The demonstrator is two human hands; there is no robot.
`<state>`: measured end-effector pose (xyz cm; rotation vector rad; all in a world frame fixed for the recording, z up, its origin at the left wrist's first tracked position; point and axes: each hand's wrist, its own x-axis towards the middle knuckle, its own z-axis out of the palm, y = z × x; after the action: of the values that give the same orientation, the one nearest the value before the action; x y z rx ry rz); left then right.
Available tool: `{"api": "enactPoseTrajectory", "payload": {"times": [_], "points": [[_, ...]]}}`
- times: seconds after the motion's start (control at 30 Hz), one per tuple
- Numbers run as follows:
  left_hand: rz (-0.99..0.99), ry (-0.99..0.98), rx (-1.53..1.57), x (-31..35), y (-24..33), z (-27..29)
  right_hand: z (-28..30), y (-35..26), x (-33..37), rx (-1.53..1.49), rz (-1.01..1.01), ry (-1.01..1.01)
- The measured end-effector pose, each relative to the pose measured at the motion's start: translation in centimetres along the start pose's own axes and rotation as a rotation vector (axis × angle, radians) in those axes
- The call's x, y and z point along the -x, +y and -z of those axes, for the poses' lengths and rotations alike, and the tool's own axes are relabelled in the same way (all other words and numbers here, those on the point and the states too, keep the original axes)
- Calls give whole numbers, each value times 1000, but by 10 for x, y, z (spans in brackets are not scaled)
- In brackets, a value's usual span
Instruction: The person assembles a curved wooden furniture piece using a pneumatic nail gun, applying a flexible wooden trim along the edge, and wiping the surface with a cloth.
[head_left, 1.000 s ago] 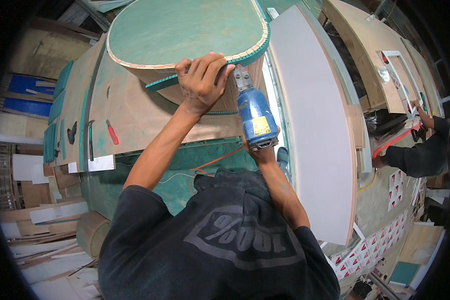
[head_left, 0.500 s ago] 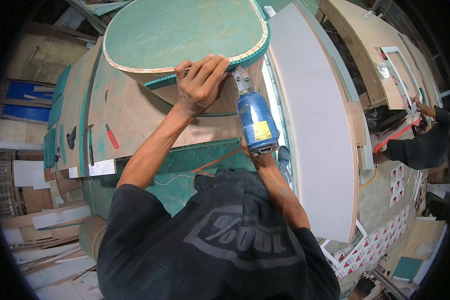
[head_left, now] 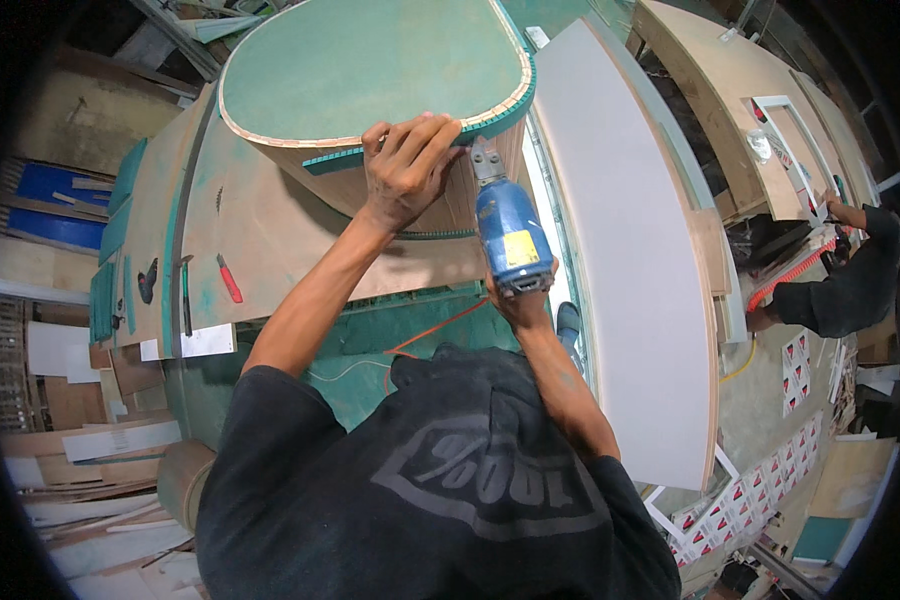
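A wooden piece with rounded corners and a green top point(head_left: 370, 70) stands on the workbench in front of me. Along its near rim runs a teal notched strip point(head_left: 335, 159), whose left end stands a little off the side. My left hand point(head_left: 405, 170) curls its fingers over the rim and grips the strip there; the thumb is partly hidden. Just to its right, my right hand point(head_left: 523, 303) holds a blue nail gun point(head_left: 513, 225). The gun's metal nose points at the strip, close to my left fingers; whether it touches cannot be seen. Most right fingers are hidden behind the gun.
On the bench point(head_left: 270, 240) at left lie a red utility knife point(head_left: 230, 279), a hammer point(head_left: 186, 295) and a dark tool point(head_left: 147, 281). A long grey-white panel point(head_left: 630, 250) stands close on my right. Farther right, another person point(head_left: 845, 275) works beside a white frame. An orange hose point(head_left: 440, 325) trails below the bench.
The view has shifted slightly. Both hands keep their grips on the strip and the nail gun, the gun's nose staying by the rim. No clear movement of the piece shows.
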<state>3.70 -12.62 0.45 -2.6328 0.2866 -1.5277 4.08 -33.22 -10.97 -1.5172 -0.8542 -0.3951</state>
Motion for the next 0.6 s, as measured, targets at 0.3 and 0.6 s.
{"api": "enactPoseTrajectory", "payload": {"times": [0.3,0.6], "points": [[150,-4,166,-2,-4,13,-1,-19,-2,170,106,44],[195,23,189,-5,1,12,-6,-19,-7,122,54,11]]}}
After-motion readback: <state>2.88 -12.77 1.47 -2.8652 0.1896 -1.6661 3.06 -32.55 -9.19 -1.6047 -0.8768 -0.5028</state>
